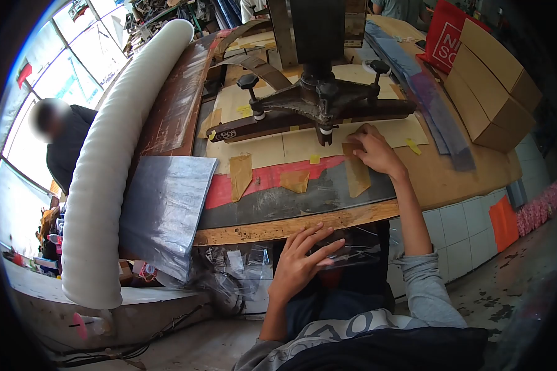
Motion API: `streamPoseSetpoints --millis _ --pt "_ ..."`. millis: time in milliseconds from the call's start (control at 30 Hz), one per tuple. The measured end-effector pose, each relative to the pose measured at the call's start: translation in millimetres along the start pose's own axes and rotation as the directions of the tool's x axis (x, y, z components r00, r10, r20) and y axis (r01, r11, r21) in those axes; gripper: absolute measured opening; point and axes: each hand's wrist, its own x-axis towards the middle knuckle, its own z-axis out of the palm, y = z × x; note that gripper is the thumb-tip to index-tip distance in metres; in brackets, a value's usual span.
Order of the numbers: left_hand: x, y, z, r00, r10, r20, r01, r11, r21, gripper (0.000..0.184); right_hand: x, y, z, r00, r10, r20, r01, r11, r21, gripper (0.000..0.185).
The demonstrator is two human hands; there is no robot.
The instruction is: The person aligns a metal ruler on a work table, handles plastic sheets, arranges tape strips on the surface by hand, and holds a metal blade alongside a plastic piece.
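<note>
We curl our right hand [377, 151], grip unclear, at the tape [358, 178] near the crosswise bar [272, 125], left hand [296, 264] spread nearer us.

The press [320, 102] sits over the card [263, 151] on the table [254, 231]. The plastic sheets [167, 201] lie near left, the roll [108, 154] farther left. To the right, plastic strips [439, 117] lie between press and boxes [486, 93].

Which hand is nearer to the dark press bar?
Right. The right hand is just in front of the press bar, at brown tape; the left hand is farther, at the wooden edge.
</note>
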Motion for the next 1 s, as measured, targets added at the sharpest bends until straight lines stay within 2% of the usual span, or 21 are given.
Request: streamPoseSetpoints --millis 67,167,267,367,467,567,667,767,867,1000 --pt "0.1 2.3 1.1 1.0 0.006 -0.001 -0.006 1.0 -0.02 0.045 -0.8 6.2 5.3 0.989 -0.112 -0.095 0.11 0.994 -0.029 0.036" --pt "0.8 4.6 3.9 1.0 0.016 -0.005 -0.016 1.0 -0.016 0.045 1.1 4.6 7.8 0.993 -0.05 -0.107 0.055 0.997 0.052 0.032" --pt "-0.2 5.7 3.9 1.0 0.019 -0.007 -0.019 1.0 0.0 0.045 0.7 -4.5 0.8 0.999 0.046 0.009 -0.046 0.998 0.037 0.029" --pt "-1.4 4.9 2.7 1.0 0.028 0.004 -0.028 1.0 0.005 0.044 -4.6 -14.1 -6.6 0.993 0.098 0.063 -0.099 0.995 0.001 0.034" --pt "-2.4 3.3 2.0 0.999 0.029 0.016 -0.029 0.999 0.013 0.044 -21.2 -31.6 -14.8 0.999 -0.014 -0.03 0.009 0.986 -0.169 0.042" --pt "-2.1 3.1 1.4 1.0 0.019 -0.002 -0.019 1.0 0.006 0.045 -41.6 -35.8 -10.7 0.999 -0.022 0.048 0.028 0.992 -0.12 0.043" --pt "-0.9 4.5 1.1 1.0 0.017 -0.017 -0.017 1.0 0.003 0.046 -62.8 -55.0 -11.3 0.996 -0.076 0.035 0.083 0.951 -0.298 0.048" --pt "0.8 5.4 0.6 0.999 0.021 -0.028 -0.021 1.0 -0.004 0.047 -67.8 -63.8 -6.8 0.998 0.016 0.052 0.004 0.932 -0.364 0.058" --pt "8.1 8.2 -3.1 0.999 0.006 -0.054 -0.005 1.0 0.014 0.047 -59.9 -58.2 1.8 0.999 0.022 0.023 -0.012 0.935 -0.355 0.061" --pt "25.1 -3.5 -2.6 0.993 0.029 -0.117 -0.017 0.995 0.099 0.044 -36.0 -39.5 14.0 0.998 -0.066 -0.006 0.058 0.918 -0.393 0.05"
